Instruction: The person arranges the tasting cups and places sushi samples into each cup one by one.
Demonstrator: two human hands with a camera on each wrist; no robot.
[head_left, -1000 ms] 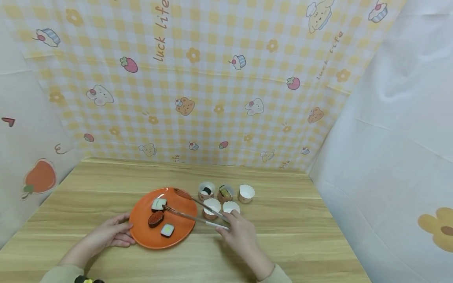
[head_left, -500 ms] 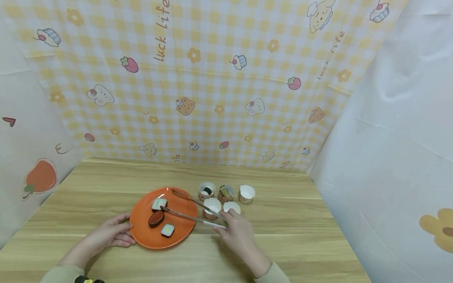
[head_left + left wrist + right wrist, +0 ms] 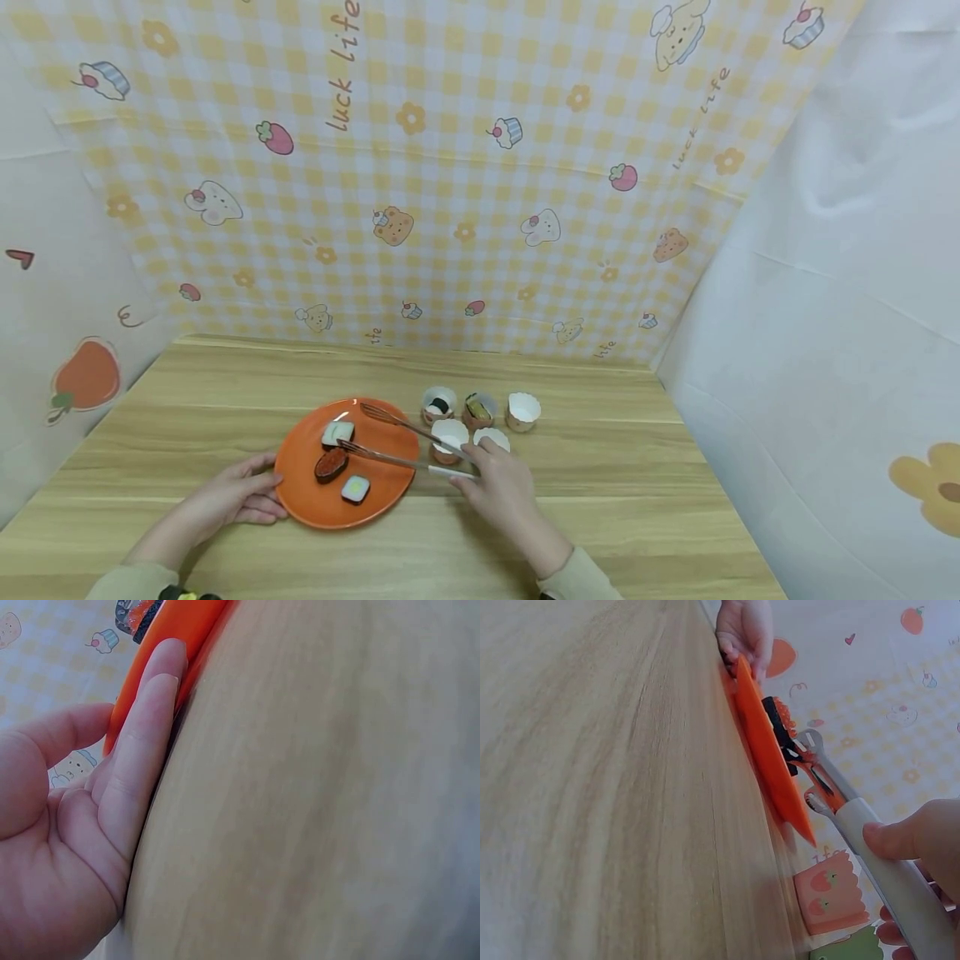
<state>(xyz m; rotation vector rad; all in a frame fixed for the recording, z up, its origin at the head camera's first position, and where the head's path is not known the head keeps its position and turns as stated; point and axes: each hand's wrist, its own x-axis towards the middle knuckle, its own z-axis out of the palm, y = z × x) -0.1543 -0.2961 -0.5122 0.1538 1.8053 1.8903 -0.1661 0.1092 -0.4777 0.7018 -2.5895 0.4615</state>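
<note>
My left hand [image 3: 243, 492] holds the left rim of an orange plate [image 3: 386, 492], thumb on the edge and fingers underneath. My right hand [image 3: 498, 487] grips metal tongs with white handles [image 3: 889, 870]. The tongs' jaws stand apart over the plate. One tip is close to a white-topped sushi piece [image 3: 337, 432], though whether they touch I cannot tell. Beside that piece lies a roe sushi [image 3: 332, 466] with a dark wrap. A square sushi piece with a yellow centre [image 3: 356, 488] sits nearer the plate's front.
Several small scalloped paper cups stand right of the plate. A back cup [image 3: 438, 406] holds a black-and-white piece, and its neighbour [image 3: 478, 411] a yellowish-green one. The rightmost cup [image 3: 522, 412] shows a white inside. A patterned cloth [image 3: 465, 233] hangs behind the wooden table [image 3: 622, 500].
My right hand and the tongs have shifted slightly to the left over the plate. The left hand, the plate and the sushi pieces stay in place.
</note>
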